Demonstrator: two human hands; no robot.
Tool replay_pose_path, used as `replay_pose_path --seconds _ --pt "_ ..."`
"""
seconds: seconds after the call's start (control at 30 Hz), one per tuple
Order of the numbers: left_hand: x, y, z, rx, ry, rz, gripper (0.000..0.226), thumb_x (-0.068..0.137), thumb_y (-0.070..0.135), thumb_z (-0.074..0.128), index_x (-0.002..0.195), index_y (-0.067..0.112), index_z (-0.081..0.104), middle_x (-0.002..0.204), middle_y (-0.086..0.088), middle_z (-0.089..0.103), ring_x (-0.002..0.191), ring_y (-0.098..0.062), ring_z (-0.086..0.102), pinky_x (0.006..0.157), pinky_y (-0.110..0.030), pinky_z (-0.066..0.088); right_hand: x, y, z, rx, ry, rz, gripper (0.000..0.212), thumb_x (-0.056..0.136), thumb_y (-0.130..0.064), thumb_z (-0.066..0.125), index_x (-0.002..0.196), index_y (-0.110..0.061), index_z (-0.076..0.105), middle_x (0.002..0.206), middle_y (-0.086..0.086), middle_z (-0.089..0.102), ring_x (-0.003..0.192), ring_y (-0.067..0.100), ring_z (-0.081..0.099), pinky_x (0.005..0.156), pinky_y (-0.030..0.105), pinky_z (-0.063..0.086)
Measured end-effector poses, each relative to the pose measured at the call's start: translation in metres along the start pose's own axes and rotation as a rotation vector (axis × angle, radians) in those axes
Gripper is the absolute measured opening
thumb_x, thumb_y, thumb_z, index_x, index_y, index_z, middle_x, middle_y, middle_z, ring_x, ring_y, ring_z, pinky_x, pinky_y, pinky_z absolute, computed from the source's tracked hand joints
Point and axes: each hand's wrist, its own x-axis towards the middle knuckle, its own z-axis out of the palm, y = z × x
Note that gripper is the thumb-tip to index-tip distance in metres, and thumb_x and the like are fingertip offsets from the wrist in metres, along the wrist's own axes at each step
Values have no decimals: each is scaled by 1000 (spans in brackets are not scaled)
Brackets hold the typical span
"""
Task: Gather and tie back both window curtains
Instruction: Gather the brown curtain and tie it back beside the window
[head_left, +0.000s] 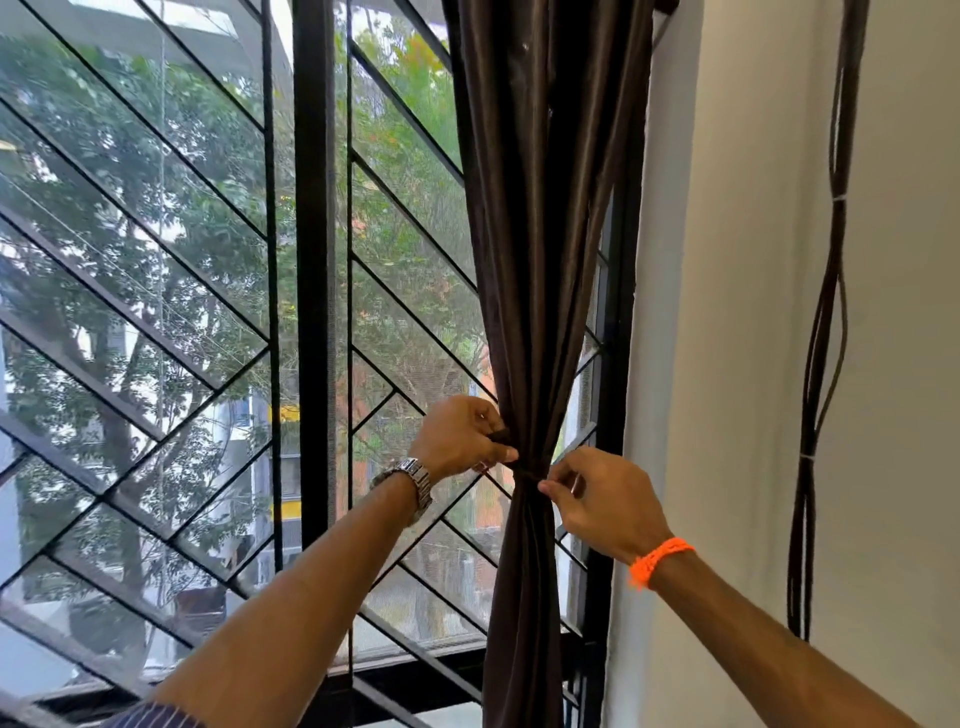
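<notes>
Left fingers (506, 455), right fingers (545, 487) at curtain tie (525, 472)

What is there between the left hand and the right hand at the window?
In the head view, the gathered brown curtain hangs between the left hand and the right hand, cinched there by a dark tie band that both hands pinch.

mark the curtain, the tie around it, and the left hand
curtain (540, 270), head view, gathered folds above the hands.
tie (525, 474), head view, band at the curtain's pinched waist.
left hand (457, 439), head view, back of the hand.
</notes>
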Motion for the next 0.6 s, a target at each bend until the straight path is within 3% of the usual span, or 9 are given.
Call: replay_pose_path --seconds 0.07,0.13,0.23,0.3,0.4,0.5,0.6 --pt "1 13 -8 102 79 94 48 66 40 88 98 17 61 76 1 74 64 -17 72 68 -40 61 8 -2 -8 -20 56 4 31 78 -58 64 69 -29 63 64 -18 55 60 3 54 58 23 47" --pt "2 33 -16 90 219 170 73 70 57 79 123 25 40 86 5 71 68 -12 69 65 -32 56 27 -5 -21 50 164 -1 33 79 -58 65 68 -27 61 63 -14 56 59 4 54 56 21 44" --pt "24 68 -31 -4 479 295 82 71 68 70 130 28 28 99 3 58 74 -12 61 62 -25 48 80 -12 -49 224 396 9 29 81 -46 70 72 -21 59 68 -8 58 61 8 54 59 19 42" --pt "50 95 -45 -68 616 387 83 72 65 70 133 22 32 110 1 53 89 -15 58 72 -24 48 125 -15 -69 324 543 62 23 81 -34 71 77 -15 60 74 -1 61 63 9 54 62 19 43" --pt "87 138 -70 -184 715 433 82 80 50 72 140 10 33 132 -5 48 119 -18 51 100 -27 43 186 -22 -94 423 655 122 15 78 -25 69 81 -13 61 84 5 64 71 12 57 71 27 49" --pt "115 172 -92 -253 710 420 84 84 34 73 147 4 27 147 -11 42 132 -19 44 105 -17 33 221 -31 -107 436 669 96 19 74 -27 71 86 -20 58 93 5 64 73 6 52 71 12 42" --pt "133 188 -110 -264 703 381 86 83 25 75 149 7 24 148 -9 43 130 -21 49 109 -29 39 242 -37 -115 405 644 94 37 72 -30 77 101 -19 57 109 3 56 82 6 49 77 13 41"
